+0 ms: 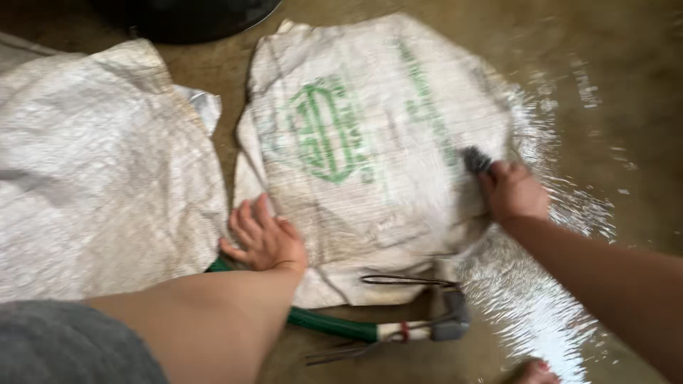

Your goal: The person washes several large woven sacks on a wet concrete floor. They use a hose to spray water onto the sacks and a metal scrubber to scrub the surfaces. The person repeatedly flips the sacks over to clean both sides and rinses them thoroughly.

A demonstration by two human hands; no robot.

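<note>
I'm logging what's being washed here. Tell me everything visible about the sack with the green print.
The sack with the green print is a white woven plastic bag, dirty and creased, lying flat on the wet floor. Blurred green markings cover its middle. The left hand presses flat on its lower left edge; the right hand holds a dark brush against its right side. A plain white sack lies beside it, and a green hose passes under its lower edge.

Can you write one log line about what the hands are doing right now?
left hand: flat on white woven sack with green print | right hand: gripping dark scrub brush on sack | green hose: beneath sack | floor: wet
</note>
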